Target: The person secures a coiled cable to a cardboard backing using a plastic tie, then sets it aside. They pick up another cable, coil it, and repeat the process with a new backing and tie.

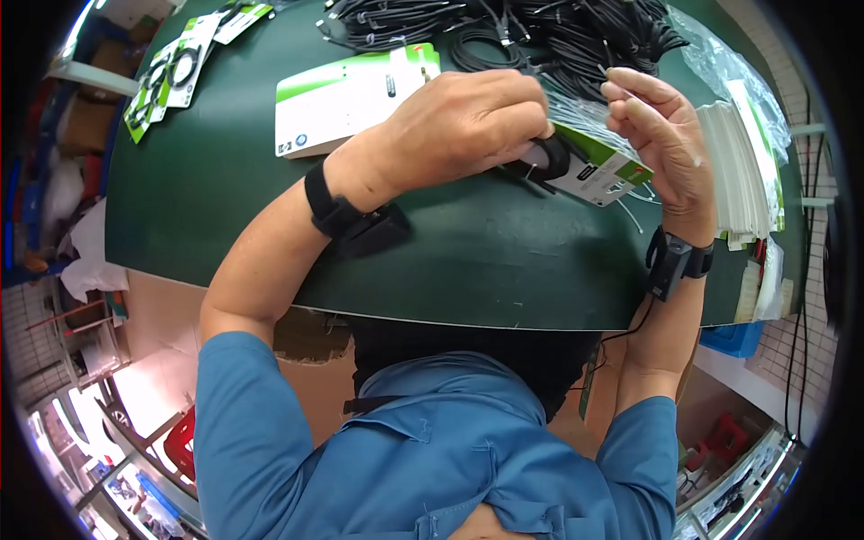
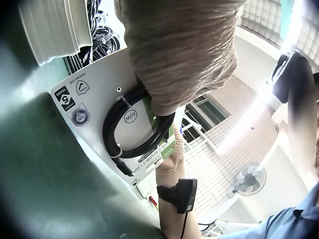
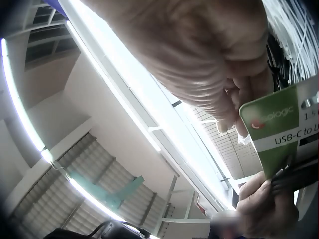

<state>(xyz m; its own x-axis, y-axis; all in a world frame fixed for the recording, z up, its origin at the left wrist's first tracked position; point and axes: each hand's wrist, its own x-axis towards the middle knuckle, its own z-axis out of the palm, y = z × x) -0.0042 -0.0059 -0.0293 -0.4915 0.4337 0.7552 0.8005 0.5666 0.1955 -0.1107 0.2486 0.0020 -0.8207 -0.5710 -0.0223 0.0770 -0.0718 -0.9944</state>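
The left grip pinches the card with its coiled cable; what the right grip holds is unclear. Fastening seems in hand, likely calling for steady threading.

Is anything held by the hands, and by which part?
The left hand grips the coiled black cable by one side of its loop, against the printed card. Whether the right hand pinches anything cannot be told.

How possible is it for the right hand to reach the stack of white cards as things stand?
Probably yes: in the head view, the stack of white cards is close beside the right hand, and nothing seems to block the way between them.
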